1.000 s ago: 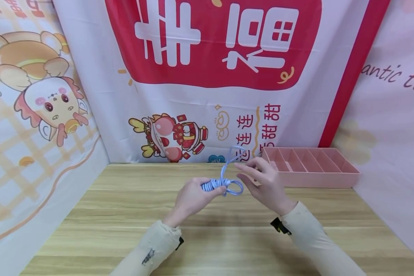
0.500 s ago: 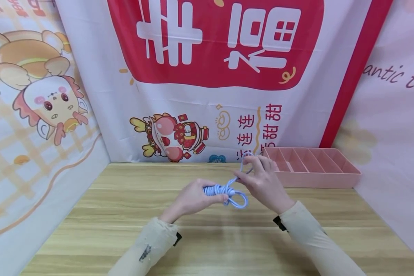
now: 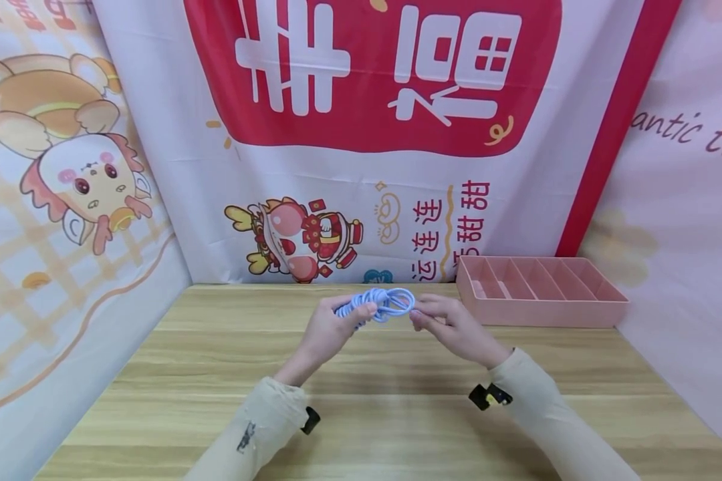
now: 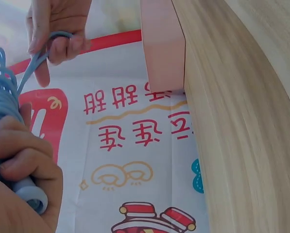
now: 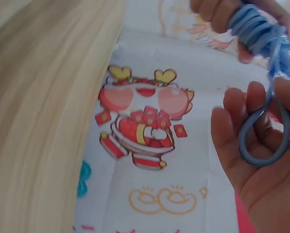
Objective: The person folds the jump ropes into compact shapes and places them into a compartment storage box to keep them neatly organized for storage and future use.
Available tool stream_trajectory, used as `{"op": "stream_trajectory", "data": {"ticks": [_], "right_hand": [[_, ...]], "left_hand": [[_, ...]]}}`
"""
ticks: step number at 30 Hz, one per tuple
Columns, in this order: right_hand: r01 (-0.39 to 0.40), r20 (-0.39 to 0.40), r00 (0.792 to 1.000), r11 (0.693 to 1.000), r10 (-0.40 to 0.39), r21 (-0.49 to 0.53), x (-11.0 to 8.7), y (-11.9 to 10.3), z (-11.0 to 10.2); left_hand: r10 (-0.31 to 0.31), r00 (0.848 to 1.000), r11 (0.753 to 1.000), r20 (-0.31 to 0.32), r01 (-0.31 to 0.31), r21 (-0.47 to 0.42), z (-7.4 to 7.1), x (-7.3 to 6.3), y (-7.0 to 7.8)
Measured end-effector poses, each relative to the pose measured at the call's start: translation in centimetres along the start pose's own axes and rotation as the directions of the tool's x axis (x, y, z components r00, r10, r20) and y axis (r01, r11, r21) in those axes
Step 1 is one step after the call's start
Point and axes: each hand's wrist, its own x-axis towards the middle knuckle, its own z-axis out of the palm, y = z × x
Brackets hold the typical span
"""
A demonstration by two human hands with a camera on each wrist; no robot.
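Observation:
A bundle of light blue cord (image 3: 361, 302) is held above the wooden table, wound in tight coils. My left hand (image 3: 326, 327) grips the coils, thumb on top. In the left wrist view a hollow, ring-like pale blue end (image 4: 34, 198) sticks out below the fingers. My right hand (image 3: 457, 329), just right of the bundle, pinches a single loop (image 5: 264, 160) of the cord between thumb and fingers. That loop lies across the palm side in the right wrist view, joined to the coils (image 5: 256, 31) by a short stretch.
A pink divided box (image 3: 553, 314) stands at the table's back right, close beyond the right hand. Behind the wooden table (image 3: 385, 414) hangs a printed cloth (image 3: 337, 167), with more printed cloths on both sides.
The right hand first came to the upright loop and took hold of it, then brought it down beside the bundle. The left hand has shifted slightly left and up with the coils.

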Motion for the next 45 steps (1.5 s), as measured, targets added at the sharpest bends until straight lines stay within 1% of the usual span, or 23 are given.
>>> {"op": "stream_trajectory", "data": {"ticks": [2,4,8,11,13,16,19,21,24,27,30,31,32,34,35,36,37,38,39,41,42,44,45], "right_hand": [[-0.124,0.008,0.992,0.981,0.125,0.152,0.0,-0.3,-0.2],[-0.223,0.015,0.973,0.928,0.229,0.3,0.1,-0.5,-0.5],[-0.36,0.048,0.917,0.771,0.396,0.526,0.1,-0.7,-0.8],[-0.378,0.057,0.889,0.658,0.454,0.651,0.1,-0.8,-1.0],[-0.363,0.049,0.88,0.604,0.473,0.709,0.0,-0.7,-1.0],[-0.334,0.036,0.874,0.545,0.485,0.769,-0.1,-0.6,-1.1],[-0.302,0.039,0.865,0.456,0.501,0.837,-0.2,-0.4,-1.1],[-0.267,0.055,0.866,0.369,0.497,0.89,-0.3,-0.4,-1.1],[-0.194,0.088,0.891,0.198,0.446,0.961,-0.3,-0.2,-0.9],[-0.136,0.121,0.917,0.012,0.38,0.991,-0.3,-0.1,-0.7],[-0.089,0.133,0.926,-0.14,0.352,0.986,-0.2,0.0,-0.6],[-0.071,0.13,0.928,-0.176,0.349,0.982,-0.2,0.0,-0.6],[-0.054,0.123,0.928,-0.2,0.351,0.978,-0.2,0.0,-0.6],[-0.017,0.101,0.925,-0.225,0.367,0.974,-0.2,-0.1,-0.5],[-0.001,0.081,0.921,-0.205,0.38,0.979,-0.1,-0.2,-0.5],[0.007,0.054,0.917,-0.152,0.396,0.988,-0.1,-0.2,-0.4],[0.009,0.022,0.908,-0.073,0.419,0.997,-0.1,-0.1,-0.3],[0.003,-0.017,0.895,0.031,0.445,1.0,0.0,-0.1,-0.1],[-0.01,-0.061,0.881,0.147,0.47,0.989,0.1,0.1,0.1],[-0.065,-0.165,0.85,0.41,0.5,0.91,0.1,0.5,0.6],[-0.099,-0.212,0.84,0.526,0.5,0.845,0.0,0.7,0.8],[-0.156,-0.302,0.829,0.714,0.471,0.683,-0.1,1.1,1.2],[-0.176,-0.337,0.834,0.789,0.437,0.588,-0.1,1.2,1.3]], "left_hand": [[0.002,0.999,1.0,-0.036,-0.002,-0.001,0.0,0.0,0.0],[0.008,0.998,1.0,-0.064,-0.008,0.001,0.0,0.0,-0.1],[0.023,0.995,1.0,-0.101,-0.023,0.004,0.2,0.0,-0.3],[0.035,0.993,0.999,-0.112,-0.035,0.007,0.3,0.0,-0.4],[0.04,0.993,0.999,-0.111,-0.04,0.001,0.3,-0.1,-0.4],[0.04,0.995,0.999,-0.096,-0.04,-0.003,0.6,-0.1,-0.7],[0.031,0.997,0.999,-0.075,-0.032,-0.006,0.9,-0.1,-0.7],[0.027,0.998,1.0,-0.065,-0.028,-0.011,1.2,-0.3,-0.7],[0.028,0.998,0.999,-0.054,-0.029,-0.02,1.4,-0.4,-0.6],[0.018,0.999,1.0,-0.041,-0.019,-0.022,1.7,-0.5,-0.7],[0.0,1.0,1.0,-0.025,0.0,-0.021,2.0,-0.5,-0.9],[-0.007,1.0,1.0,-0.019,0.007,-0.025,2.1,-0.5,-1.0],[-0.012,1.0,0.999,-0.014,0.012,-0.03,2.2,-0.5,-1.1],[-0.024,1.0,0.999,-0.008,0.024,-0.042,2.4,-0.5,-1.2],[-0.027,1.0,0.998,-0.007,0.026,-0.049,2.5,-0.5,-1.3],[-0.03,1.0,0.998,-0.005,0.03,-0.057,2.5,-0.5,-1.3],[-0.032,0.999,0.997,-0.004,0.031,-0.068,2.5,-0.5,-1.2],[-0.035,0.999,0.996,-0.004,0.034,-0.08,2.5,-0.6,-1.2],[-0.04,0.999,0.995,-0.005,0.039,-0.092,2.5,-0.6,-1.2],[-0.051,0.999,0.992,-0.008,0.05,-0.116,2.5,-0.6,-1.1],[-0.062,0.998,0.99,-0.01,0.06,-0.129,2.5,-0.6,-1.1],[-0.082,0.996,0.985,-0.014,0.079,-0.15,2.5,-0.5,-1.1],[-0.092,0.996,0.984,-0.017,0.088,-0.155,2.5,-0.5,-1.1]]}}
